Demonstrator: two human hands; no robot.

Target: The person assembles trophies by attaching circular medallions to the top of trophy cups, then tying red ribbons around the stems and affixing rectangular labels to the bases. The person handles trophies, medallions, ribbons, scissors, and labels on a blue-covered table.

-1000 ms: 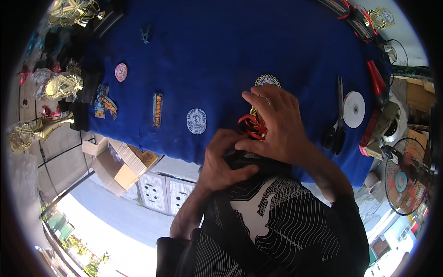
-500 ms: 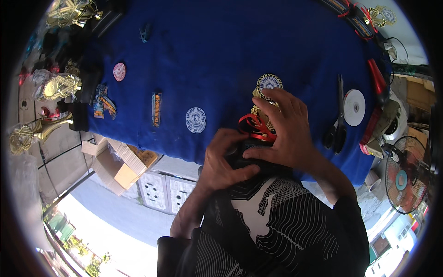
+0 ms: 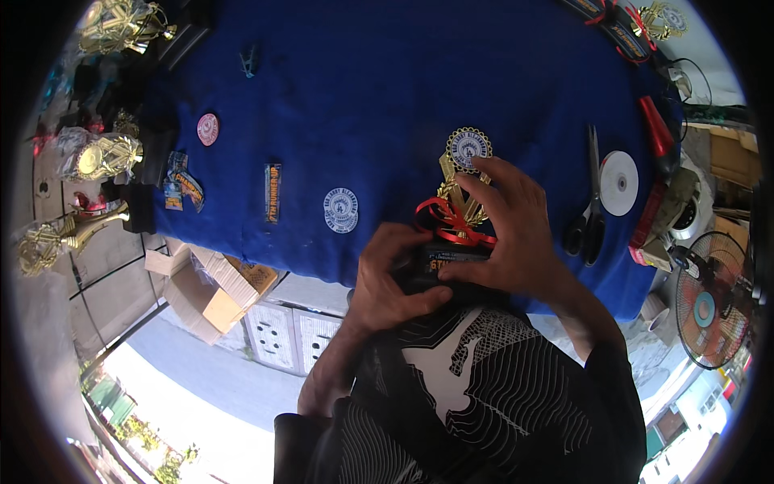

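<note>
A gold trophy (image 3: 469, 151) with a round disc on top and a black base lies in front of me at the table's near edge. A red ribbon bow (image 3: 442, 211) is tied just above its base. My left hand (image 3: 395, 278) is closed round the left side of the base, fingers bent over it. On the front of the base sits a dark printed label (image 3: 439, 264), partly under the thumb of my right hand (image 3: 520, 238). That hand curves round the trophy's right side, fingers bent beside the gold stem. Its palm hides part of the base.
On the blue tablecloth (image 3: 363, 97) lie a round white sticker (image 3: 341, 210), a label strip (image 3: 272, 194), a pink sticker (image 3: 208, 129) and label scraps (image 3: 184, 181). Scissors (image 3: 594, 202), a white ribbon spool (image 3: 619, 184) and a red hair dryer (image 3: 657, 129) are at right. A fan (image 3: 709, 298) stands beyond.
My right thumb has slid right along the base, uncovering part of the label. The right hand has shifted slightly right, so more of the gold stem shows. My left hand keeps its place.
</note>
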